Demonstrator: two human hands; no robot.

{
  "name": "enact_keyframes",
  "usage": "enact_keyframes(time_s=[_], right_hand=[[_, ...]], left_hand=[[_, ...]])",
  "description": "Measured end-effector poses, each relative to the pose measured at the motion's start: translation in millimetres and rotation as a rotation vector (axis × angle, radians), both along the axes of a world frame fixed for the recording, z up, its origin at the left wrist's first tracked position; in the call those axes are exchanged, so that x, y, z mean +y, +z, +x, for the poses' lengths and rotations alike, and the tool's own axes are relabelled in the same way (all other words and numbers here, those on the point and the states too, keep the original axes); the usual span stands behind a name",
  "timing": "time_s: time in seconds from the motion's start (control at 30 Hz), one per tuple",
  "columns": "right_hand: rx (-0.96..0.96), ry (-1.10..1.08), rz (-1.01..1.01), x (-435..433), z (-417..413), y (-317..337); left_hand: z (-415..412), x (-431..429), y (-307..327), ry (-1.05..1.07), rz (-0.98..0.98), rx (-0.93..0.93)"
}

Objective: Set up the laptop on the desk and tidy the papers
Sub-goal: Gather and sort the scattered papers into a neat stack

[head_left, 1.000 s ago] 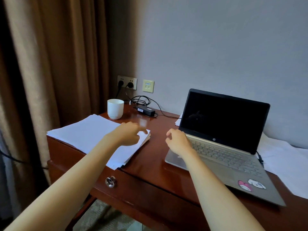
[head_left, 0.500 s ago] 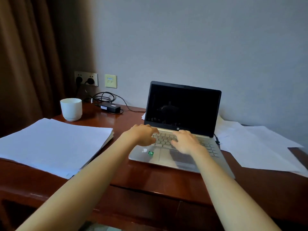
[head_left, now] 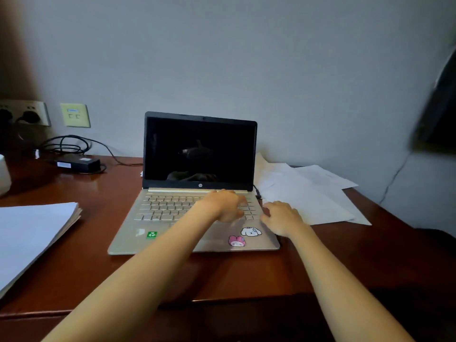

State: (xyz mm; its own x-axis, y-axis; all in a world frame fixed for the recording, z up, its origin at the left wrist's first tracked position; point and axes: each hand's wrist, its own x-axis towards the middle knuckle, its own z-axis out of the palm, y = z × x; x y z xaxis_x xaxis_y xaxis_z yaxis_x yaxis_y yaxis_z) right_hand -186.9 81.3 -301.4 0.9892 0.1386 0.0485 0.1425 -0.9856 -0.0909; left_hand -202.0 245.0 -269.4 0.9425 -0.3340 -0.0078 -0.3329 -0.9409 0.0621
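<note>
Head view: left hand (head_left: 227, 206), loosely curled and holding nothing, over the right keys of the open laptop (head_left: 197, 149); right hand (head_left: 281, 218) at its right edge, grip unclear. Loose papers (head_left: 308, 193) lie to the right and a neat stack (head_left: 32, 233) to the left, on the desk (head_left: 81, 267).

Bare left hand (head_left: 225, 206) and right hand (head_left: 283, 218), both forearms (head_left: 153, 267) unsleeved.

My left hand (head_left: 225, 206) is covering the keyboard's (head_left: 167, 206) 3 o'clock end on the laptop (head_left: 197, 151). My right hand (head_left: 281, 218) is blurring, its grip unclear. At 9 o'clock the frame edge is cutting off the cup (head_left: 3, 176) and paper stack (head_left: 32, 233). At 2 o'clock a dark shape (head_left: 439, 107) is smearing.
</note>
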Motion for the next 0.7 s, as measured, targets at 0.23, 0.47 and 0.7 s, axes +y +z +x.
enact_keyframes(time_s=[0.23, 0.47, 0.7], right_hand=[[0.043, -0.141, 0.036, -44, 7, -14], [-0.095, -0.2, 0.148, -71, 21, -32], [-0.146, -0.309, 0.284, -91, 44, -32]], left_hand=[[19, -60, -12, -0.115, 0.014, 0.014], [40, -118, -39, -0.03, -0.029, 0.056], [59, -150, -47, 0.18, -0.136, 0.081]])
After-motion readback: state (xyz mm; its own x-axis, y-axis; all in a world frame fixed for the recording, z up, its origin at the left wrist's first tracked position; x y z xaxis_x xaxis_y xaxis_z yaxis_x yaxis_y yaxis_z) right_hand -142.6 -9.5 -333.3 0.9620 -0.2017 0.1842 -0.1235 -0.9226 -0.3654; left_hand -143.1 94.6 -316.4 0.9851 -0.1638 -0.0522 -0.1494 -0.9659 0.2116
